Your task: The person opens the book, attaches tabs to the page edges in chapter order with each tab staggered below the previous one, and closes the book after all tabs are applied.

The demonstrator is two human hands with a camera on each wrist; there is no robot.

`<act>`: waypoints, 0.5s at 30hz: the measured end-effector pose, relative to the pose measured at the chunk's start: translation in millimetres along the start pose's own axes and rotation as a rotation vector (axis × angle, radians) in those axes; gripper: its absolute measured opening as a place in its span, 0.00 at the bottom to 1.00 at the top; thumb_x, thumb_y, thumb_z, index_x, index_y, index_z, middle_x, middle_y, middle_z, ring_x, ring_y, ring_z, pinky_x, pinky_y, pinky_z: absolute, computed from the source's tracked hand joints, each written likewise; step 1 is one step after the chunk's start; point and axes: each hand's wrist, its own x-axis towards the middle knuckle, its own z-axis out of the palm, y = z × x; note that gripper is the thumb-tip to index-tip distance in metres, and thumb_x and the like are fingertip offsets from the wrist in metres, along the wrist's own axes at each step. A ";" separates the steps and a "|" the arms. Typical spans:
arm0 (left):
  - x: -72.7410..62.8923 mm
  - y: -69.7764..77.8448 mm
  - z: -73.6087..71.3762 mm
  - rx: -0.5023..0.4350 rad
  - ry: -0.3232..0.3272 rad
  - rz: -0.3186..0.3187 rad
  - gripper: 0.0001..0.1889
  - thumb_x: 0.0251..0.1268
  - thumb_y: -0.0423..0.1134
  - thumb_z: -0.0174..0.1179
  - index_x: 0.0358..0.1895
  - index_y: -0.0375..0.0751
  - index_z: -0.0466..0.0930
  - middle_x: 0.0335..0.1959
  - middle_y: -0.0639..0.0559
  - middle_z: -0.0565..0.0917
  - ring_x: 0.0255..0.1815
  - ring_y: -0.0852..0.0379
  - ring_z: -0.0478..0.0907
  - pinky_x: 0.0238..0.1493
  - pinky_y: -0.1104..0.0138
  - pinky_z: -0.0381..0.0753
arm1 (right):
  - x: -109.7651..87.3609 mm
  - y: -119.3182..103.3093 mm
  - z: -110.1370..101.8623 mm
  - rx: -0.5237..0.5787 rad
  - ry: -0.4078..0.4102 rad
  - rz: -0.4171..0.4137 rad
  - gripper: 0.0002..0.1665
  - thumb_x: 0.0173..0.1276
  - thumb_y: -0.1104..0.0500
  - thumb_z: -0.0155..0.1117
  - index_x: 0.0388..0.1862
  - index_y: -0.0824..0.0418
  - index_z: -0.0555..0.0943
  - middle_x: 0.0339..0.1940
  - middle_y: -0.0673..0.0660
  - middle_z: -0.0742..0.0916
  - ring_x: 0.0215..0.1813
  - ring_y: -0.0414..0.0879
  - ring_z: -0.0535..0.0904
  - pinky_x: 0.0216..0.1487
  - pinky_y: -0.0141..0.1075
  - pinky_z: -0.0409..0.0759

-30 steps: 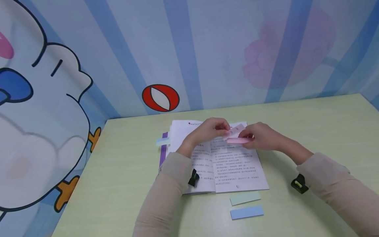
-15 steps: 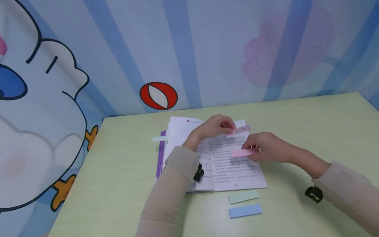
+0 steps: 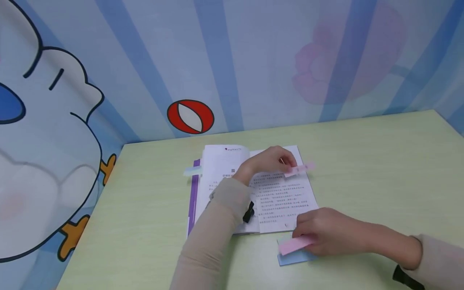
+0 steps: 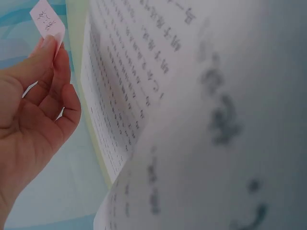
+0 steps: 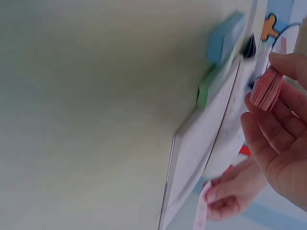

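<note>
My left hand [image 3: 272,159] pinches a single pink sticky note strip [image 3: 302,168] between thumb and fingertips, over the right page's outer edge. Handwriting shows on that strip [image 4: 49,21] in the left wrist view. Under this hand lies an open printed book [image 3: 282,197]. My right hand [image 3: 337,231] grips a pink sticky note pad [image 3: 294,245] by one end, in front of the book's lower right corner. Its fanned sheets [image 5: 267,90] show edge-on in the right wrist view. Below the pad are a blue sticky note pad [image 3: 295,258] and a mostly hidden green sticky note pad [image 5: 207,88].
A pale blue-green sticky tab [image 3: 192,171] sticks out past the book's left side, over its purple cover edge [image 3: 193,201]. The light green table [image 3: 152,209] ends at the back against a wall [image 3: 253,68] painted with cartoon figures.
My right hand has moved away from the left and down toward the table's front with the pink pad. My left hand has moved slightly right with the single strip, now apart from the pad.
</note>
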 end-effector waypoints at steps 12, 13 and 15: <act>12.3 9.8 16.1 0.043 -0.123 0.047 0.06 0.62 0.28 0.58 0.40 0.37 0.82 0.35 0.52 0.80 0.37 0.62 0.73 0.42 0.77 0.71 | -10.9 -24.2 39.3 -0.034 -0.075 -0.152 0.07 0.54 0.56 0.71 0.32 0.50 0.82 0.27 0.37 0.77 0.29 0.26 0.67 0.31 0.12 0.60; 13.4 10.9 18.1 0.053 -0.133 0.048 0.06 0.62 0.28 0.58 0.40 0.38 0.82 0.35 0.52 0.80 0.37 0.63 0.73 0.42 0.78 0.71 | -11.0 -24.8 40.6 -0.019 -0.090 -0.152 0.06 0.56 0.55 0.70 0.33 0.51 0.82 0.28 0.38 0.77 0.30 0.26 0.67 0.31 0.12 0.61; 15.7 12.7 22.3 0.070 -0.148 0.054 0.07 0.62 0.28 0.58 0.40 0.39 0.82 0.35 0.53 0.81 0.37 0.64 0.73 0.42 0.78 0.71 | -11.2 -25.2 42.7 0.013 -0.121 -0.141 0.06 0.60 0.53 0.66 0.35 0.53 0.83 0.29 0.38 0.78 0.30 0.26 0.68 0.31 0.12 0.62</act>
